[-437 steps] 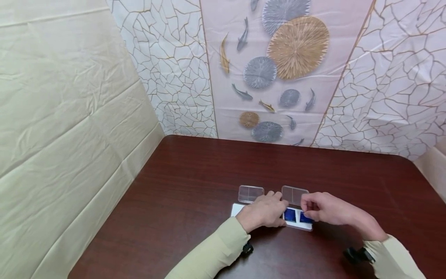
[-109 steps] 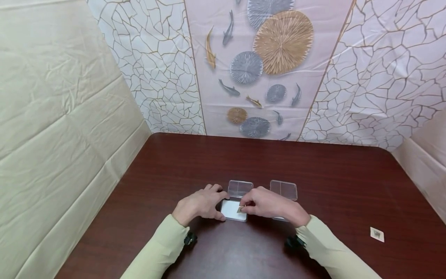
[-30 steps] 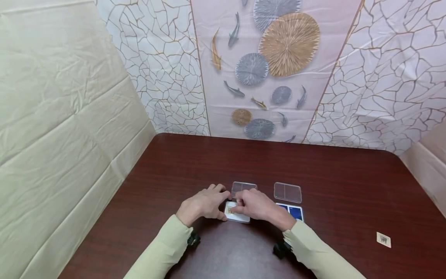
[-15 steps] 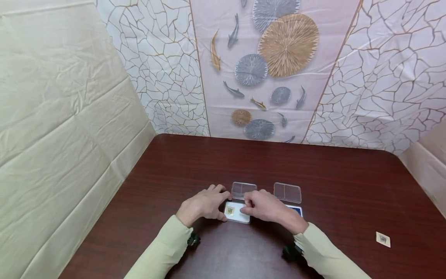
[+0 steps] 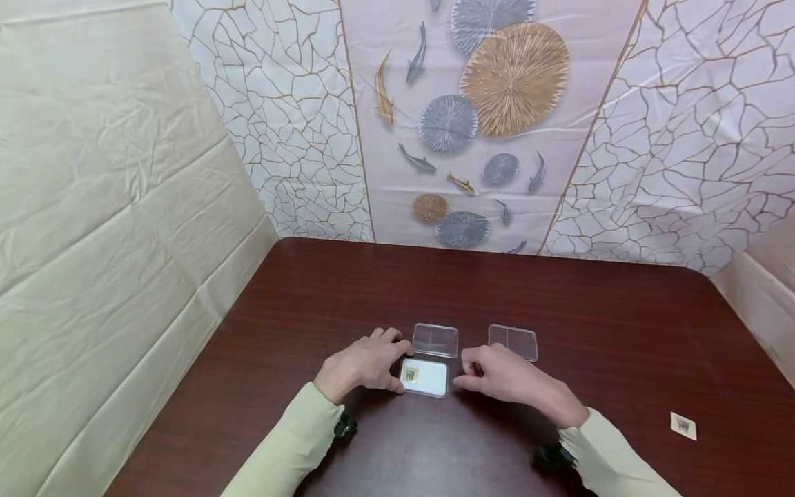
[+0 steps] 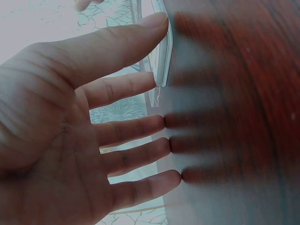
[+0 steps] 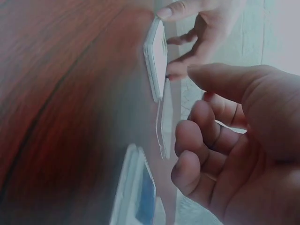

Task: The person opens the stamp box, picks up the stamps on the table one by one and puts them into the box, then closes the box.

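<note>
A shallow clear case with a white insert [image 5: 428, 377] lies near the table's middle. On the insert's left part sits a small square piece with a dark picture and gold edge [image 5: 410, 374]. My left hand [image 5: 360, 366] holds the case's left end between thumb and index fingertip; its other fingertips rest on the table. To the right of the case, my right hand [image 5: 503, 373] hovers with fingers loosely curled and nothing in them. Below it, the right wrist view shows a second case [image 7: 123, 192] with a blue piece [image 7: 146, 199]; in the head view the hand hides this case.
Two clear lids [image 5: 435, 340] [image 5: 513, 341] lie behind the cases. Another small picture square [image 5: 683, 426] lies far right on the dark wooden table [image 5: 310, 297]. Cloth-covered walls [image 5: 149, 228] stand at the left and back.
The small picture square, pinched by the right hand 3.6 seconds ago, now lies on the white insert. The right hand has since let go and moved right. The left hand has stayed put recently.
</note>
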Demonstrator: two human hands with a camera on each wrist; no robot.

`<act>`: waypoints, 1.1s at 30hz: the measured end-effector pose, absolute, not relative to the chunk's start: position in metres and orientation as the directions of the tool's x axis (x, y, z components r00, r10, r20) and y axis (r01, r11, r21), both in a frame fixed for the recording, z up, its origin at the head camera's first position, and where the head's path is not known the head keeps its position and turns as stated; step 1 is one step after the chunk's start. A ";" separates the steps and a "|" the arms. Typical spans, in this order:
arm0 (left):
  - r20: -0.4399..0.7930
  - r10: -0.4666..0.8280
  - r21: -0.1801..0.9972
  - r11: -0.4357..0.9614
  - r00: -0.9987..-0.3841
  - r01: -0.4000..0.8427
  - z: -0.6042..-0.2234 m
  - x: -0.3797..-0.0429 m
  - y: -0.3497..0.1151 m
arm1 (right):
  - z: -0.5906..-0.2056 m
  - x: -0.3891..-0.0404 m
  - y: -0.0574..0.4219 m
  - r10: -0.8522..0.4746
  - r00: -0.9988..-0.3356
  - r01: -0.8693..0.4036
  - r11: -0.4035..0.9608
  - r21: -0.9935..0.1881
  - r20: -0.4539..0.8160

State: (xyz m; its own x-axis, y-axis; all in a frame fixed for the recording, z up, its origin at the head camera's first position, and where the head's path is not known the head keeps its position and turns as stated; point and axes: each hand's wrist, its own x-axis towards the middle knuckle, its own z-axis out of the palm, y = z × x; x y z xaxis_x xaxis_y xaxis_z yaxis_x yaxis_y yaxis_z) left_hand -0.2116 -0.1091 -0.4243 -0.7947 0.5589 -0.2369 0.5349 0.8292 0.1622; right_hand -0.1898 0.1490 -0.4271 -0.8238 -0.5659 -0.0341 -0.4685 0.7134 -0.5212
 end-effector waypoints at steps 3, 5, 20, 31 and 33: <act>-0.234 0.561 0.163 0.828 -0.794 0.537 -0.425 -0.212 -0.109 | -0.425 -0.188 0.158 -0.573 -0.819 -0.479 0.713 -0.512 -0.032; -0.232 0.562 0.166 0.827 -0.794 0.537 -0.425 -0.212 -0.109 | -0.424 -0.186 0.164 -0.573 -0.819 -0.479 0.715 -0.510 -0.034; -0.236 0.557 0.169 0.830 -0.796 0.531 -0.424 -0.211 -0.109 | -0.413 -0.177 0.202 -0.556 -0.831 -0.479 0.717 -0.507 -0.001; -0.250 0.551 0.167 0.835 -0.796 0.525 -0.425 -0.213 -0.108 | -0.410 -0.172 0.229 -0.530 -0.848 -0.449 0.737 -0.505 -0.020; -0.249 0.551 0.168 0.834 -0.796 0.525 -0.425 -0.213 -0.108 | -0.409 -0.171 0.234 -0.525 -0.851 -0.443 0.744 -0.501 -0.027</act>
State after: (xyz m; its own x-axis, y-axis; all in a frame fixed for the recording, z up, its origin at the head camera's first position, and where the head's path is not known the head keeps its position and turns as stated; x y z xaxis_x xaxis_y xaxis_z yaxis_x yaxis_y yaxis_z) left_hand -0.2129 -0.1082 -0.4249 -0.7965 0.5512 -0.2485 0.5249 0.8343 0.1683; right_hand -0.1714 0.2337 -0.4093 -0.8507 -0.5249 -0.0273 -0.4428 0.7436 -0.5011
